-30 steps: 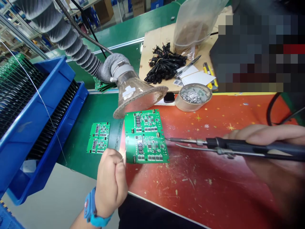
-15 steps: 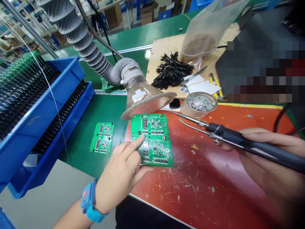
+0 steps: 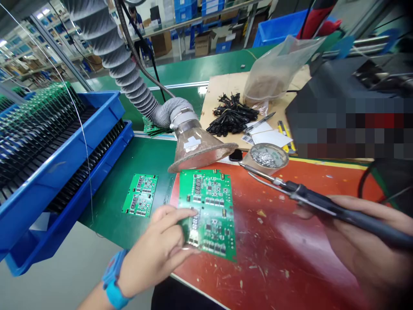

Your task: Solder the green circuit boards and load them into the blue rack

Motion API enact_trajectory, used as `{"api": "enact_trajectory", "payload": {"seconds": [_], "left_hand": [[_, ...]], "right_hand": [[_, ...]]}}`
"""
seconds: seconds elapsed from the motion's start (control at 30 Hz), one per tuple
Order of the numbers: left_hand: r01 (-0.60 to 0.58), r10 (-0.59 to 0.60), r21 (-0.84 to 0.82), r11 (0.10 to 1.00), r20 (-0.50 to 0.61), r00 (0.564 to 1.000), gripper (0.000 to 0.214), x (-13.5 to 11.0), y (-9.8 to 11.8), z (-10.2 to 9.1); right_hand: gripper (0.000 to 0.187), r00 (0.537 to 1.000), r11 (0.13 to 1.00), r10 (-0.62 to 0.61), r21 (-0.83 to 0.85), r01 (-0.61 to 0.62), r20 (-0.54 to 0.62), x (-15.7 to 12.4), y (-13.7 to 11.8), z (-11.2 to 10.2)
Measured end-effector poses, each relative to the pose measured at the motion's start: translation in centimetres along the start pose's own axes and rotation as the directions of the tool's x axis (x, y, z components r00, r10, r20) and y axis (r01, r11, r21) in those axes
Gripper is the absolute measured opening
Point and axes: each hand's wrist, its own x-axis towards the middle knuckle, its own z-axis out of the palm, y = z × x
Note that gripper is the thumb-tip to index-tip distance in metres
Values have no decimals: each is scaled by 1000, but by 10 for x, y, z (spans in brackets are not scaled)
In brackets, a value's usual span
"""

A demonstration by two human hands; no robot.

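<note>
My left hand (image 3: 166, 237) is closed on the left edge of a green circuit board (image 3: 214, 196), with the index finger over its top and the thumb at the near corner. The board carries two matching sections, each with a dark digit display. My right hand (image 3: 358, 228) grips a black soldering iron (image 3: 309, 200) with a thin metal tube alongside its tip. That tip points left, in front of a round tub of silvery solder bits (image 3: 267, 156), apart from the board. A second circuit board (image 3: 140, 196) lies on the green mat at left.
A fume extractor hood (image 3: 201, 150) hangs just behind the board. Blue bins (image 3: 106, 110) of upright boards stand at left, with a thin pale wire (image 3: 82, 129) hanging before them. Bundled black cables (image 3: 232, 114), a plastic bag (image 3: 274, 77) and yellow cutters (image 3: 285, 135) lie behind.
The board has tilted, its near edge now closer to me, and my left index finger lies flatter across it. The soldering iron stays near the tub. My view has tipped up slightly.
</note>
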Motion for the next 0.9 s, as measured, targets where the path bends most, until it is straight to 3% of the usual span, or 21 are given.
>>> {"api": "enact_trajectory", "payload": {"seconds": [0.13,0.3,0.53,0.73,0.83,0.9], "left_hand": [[22,-17,48,999,-94,995,36,-43,-14,-27],[136,-102,200,970,-173,980,41,-85,-61,-52],[317,-308,165,934,-76,948,42,-90,-123,-36],[373,-367,116,920,-71,927,44,-85,-143,-24],[448,-423,76,891,-221,879,40,-87,-141,-21],[485,-461,-56,873,-422,780,33,-86,-134,-20]], "right_hand": [[19,985,965,159,224,-139,-72,7,-5,11],[11,971,932,231,302,-202,-62,15,-4,11],[19,943,900,315,347,-262,-104,15,-6,11],[22,919,865,384,384,-323,-94,19,-14,17],[21,917,860,390,390,-330,-83,20,-16,17],[20,918,860,388,390,-330,-79,20,-16,15]]}}
